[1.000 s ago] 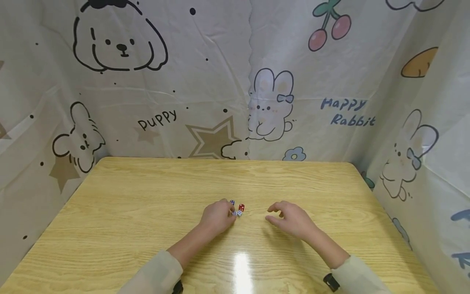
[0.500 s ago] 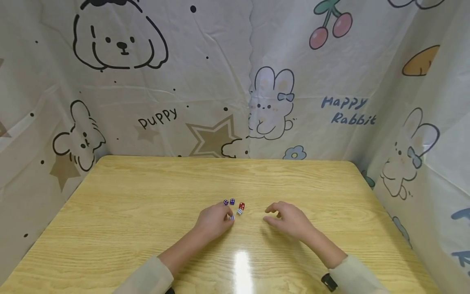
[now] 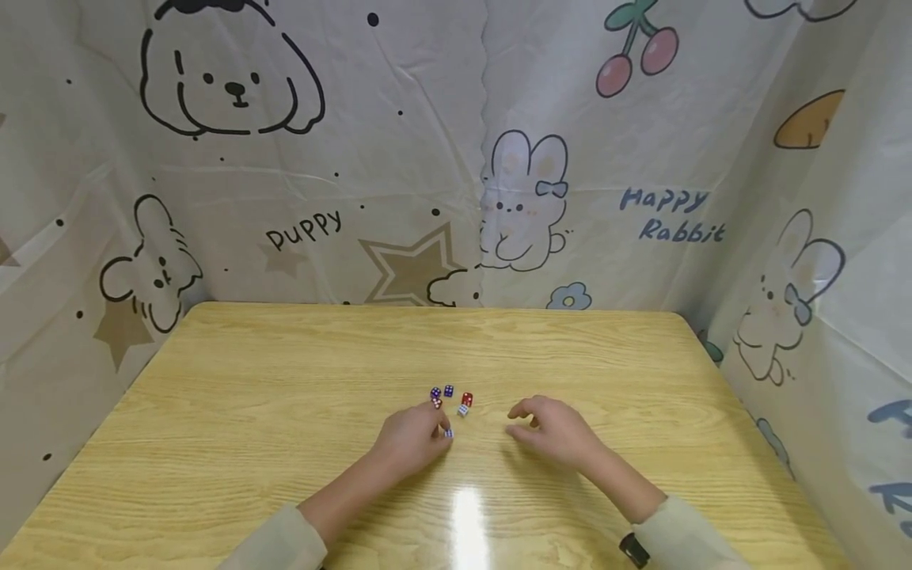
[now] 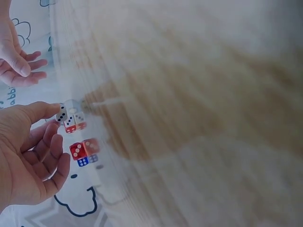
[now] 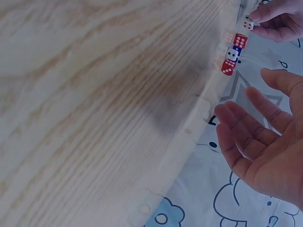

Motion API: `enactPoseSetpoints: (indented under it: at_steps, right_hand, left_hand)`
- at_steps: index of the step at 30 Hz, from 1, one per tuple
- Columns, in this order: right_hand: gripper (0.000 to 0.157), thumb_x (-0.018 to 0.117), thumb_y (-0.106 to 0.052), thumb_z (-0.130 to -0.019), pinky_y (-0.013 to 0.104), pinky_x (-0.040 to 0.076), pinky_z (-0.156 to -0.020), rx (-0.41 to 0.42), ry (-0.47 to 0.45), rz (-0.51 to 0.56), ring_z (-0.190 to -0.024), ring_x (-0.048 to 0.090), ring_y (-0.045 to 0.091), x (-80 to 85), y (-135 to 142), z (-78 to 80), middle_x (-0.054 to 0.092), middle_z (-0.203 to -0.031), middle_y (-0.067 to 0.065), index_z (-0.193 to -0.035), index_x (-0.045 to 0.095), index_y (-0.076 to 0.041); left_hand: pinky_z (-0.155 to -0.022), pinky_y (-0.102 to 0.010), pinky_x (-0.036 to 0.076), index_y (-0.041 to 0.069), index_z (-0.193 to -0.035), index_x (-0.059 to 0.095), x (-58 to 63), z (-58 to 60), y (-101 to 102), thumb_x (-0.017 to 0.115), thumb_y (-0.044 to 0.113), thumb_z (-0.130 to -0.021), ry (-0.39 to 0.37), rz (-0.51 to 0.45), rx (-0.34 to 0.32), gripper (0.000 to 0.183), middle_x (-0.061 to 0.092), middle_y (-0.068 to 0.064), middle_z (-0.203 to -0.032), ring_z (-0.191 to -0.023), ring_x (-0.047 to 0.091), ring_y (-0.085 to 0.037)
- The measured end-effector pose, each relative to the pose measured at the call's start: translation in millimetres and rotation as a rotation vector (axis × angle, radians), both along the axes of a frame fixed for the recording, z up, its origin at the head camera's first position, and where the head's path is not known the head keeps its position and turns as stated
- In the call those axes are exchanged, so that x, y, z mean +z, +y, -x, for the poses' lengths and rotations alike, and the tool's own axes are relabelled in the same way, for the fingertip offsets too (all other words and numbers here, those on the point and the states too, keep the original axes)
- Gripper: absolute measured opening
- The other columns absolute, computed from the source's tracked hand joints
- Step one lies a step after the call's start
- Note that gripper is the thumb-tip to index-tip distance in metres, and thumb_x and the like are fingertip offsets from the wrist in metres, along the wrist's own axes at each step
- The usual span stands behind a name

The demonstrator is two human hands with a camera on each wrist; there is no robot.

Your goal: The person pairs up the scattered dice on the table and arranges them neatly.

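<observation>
– Nearer to the person has come the left grip (image 3: 412, 439), together with the white die (image 3: 448, 433), compared with half a second ago. Just beyond its fingers, the left red die (image 3: 437, 404) has become visible.

– How does this grip hold the die?

– Thumb and index finger pinch it at their tips; the other fingers bend loosely. Whether the die touches the desk (image 3: 285, 356), I cannot tell.

– And the right grip (image 3: 558, 431)?

– It is relaxed, with fingers parted and slightly bent, well apart from the dice.

– Where do the other dice lie?

– Two blue dice (image 3: 449, 390) are beyond the left grip, near the left red die. To the right of these, the right red die (image 3: 467, 398) and the second white die (image 3: 463, 410) lie close together, maybe touching.

– What about materials?

– All dice are small, smooth cubes with rounded corners. Red and blue ones carry white dots. The desk shows yellowish wood grain and is glossy, so it mirrors the dice. The cloth (image 3: 413, 158) around it is wrinkled and printed with cartoon animals.

– And the edges, the room for moving?

– The far edge runs straight, well behind the dice, with rounded corners. The desk stretches widely to both sides, and a gap remains between the two grips.
</observation>
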State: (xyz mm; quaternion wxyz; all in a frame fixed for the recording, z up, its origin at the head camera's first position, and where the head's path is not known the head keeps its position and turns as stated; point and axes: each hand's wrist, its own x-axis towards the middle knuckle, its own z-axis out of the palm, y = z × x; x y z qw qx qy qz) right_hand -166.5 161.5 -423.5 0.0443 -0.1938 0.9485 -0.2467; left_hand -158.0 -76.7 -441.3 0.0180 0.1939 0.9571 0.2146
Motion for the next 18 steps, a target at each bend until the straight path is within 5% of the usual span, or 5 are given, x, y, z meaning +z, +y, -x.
enactPoseSetpoints:
  at_steps: [18]
  right_hand:
    - [0.020,0.064,-0.026,-0.087,0.028,0.049,-0.069,0.088,0.004,-0.008,-0.080,0.060,0.011,-3.9,-12,-4.0,0.068,-0.100,0.002,-0.100,0.070,-0.011]
  left_hand:
    - [-0.057,-0.021,0.041,0.013,-0.089,0.072,-3.4,1.7,3,0.068,0.025,-0.083,0.022,0.028,-0.079,0.014,0.058,0.006,-0.075,-0.064,0.050,-0.004]
